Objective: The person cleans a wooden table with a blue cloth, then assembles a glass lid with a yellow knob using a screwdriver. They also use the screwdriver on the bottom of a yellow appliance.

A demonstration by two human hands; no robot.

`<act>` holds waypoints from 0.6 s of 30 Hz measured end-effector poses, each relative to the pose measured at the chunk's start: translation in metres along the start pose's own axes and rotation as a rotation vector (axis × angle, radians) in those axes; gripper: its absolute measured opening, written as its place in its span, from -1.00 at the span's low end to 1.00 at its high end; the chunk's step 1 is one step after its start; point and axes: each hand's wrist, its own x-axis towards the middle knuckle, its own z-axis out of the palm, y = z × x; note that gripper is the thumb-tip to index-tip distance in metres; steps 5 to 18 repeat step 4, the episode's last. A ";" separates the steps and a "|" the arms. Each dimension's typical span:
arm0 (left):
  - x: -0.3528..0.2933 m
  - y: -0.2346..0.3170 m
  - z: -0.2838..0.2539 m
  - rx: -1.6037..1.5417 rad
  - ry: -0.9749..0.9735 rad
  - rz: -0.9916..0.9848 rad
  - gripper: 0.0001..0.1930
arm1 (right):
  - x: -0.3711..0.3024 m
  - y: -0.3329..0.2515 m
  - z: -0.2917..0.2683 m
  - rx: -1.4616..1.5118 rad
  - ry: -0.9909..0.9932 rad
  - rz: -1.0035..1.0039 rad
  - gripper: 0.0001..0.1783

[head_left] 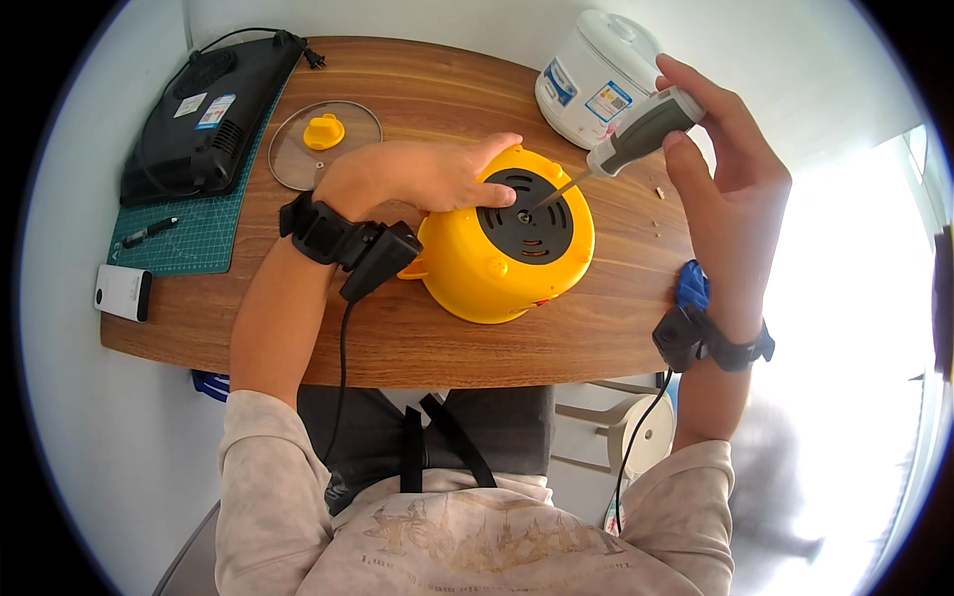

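A yellow electric pot rests tilted on the table, its round black vented base plate facing up toward me. My left hand grips the pot at its upper left rim, the thumb lying over the edge of the plate. In my right hand is a screwdriver with a grey and white handle, held by the fingers and thumb. Its shaft slants down to the left, and the tip meets the middle of the plate at a small hole. Whether a screw sits in there is too small to tell.
Behind my left arm lies a glass lid with a yellow knob. A black appliance with a cord sits on a green cutting mat, near a pen and a white power bank. A white rice cooker stands at the back right.
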 end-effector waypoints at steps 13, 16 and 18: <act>-0.002 -0.001 0.000 0.016 0.006 0.006 -0.18 | -0.001 -0.005 0.001 -0.062 -0.030 -0.030 -0.54; -0.002 -0.001 0.000 0.016 0.006 0.006 -0.18 | -0.001 -0.005 0.001 -0.062 -0.030 -0.030 -0.54; -0.002 -0.001 0.000 0.016 0.006 0.006 -0.18 | -0.001 -0.005 0.001 -0.062 -0.030 -0.030 -0.54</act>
